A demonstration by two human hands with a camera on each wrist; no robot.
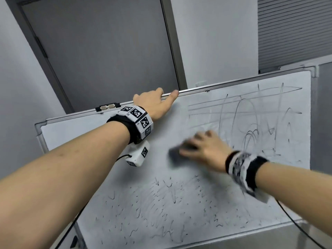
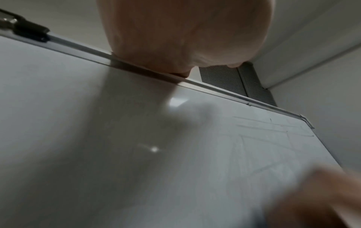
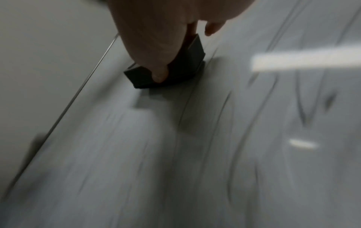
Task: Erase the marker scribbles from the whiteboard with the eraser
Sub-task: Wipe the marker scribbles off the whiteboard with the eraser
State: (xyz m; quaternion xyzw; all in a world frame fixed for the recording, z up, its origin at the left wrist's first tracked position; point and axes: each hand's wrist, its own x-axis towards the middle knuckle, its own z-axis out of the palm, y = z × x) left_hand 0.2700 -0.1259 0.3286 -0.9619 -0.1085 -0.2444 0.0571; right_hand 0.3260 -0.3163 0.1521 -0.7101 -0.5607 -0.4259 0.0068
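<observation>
Whiteboard point(image 1: 115, 177) top edge under left hand point(image 1: 154, 103)

Bare whiteboard point(image 1: 75, 130) lies open leftward of the eraser point(image 1: 175, 154); the left hand point(image 1: 154, 103) blocks only the top edge.

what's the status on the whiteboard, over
Left hand grips whiteboard top edge. Right hand presses eraser mid-board. Scribbles remain right and bottom. Nothing in the way.

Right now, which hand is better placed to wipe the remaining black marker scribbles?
Right. The right hand already grips the dark eraser against the whiteboard; the left hand holds its top edge.
</observation>
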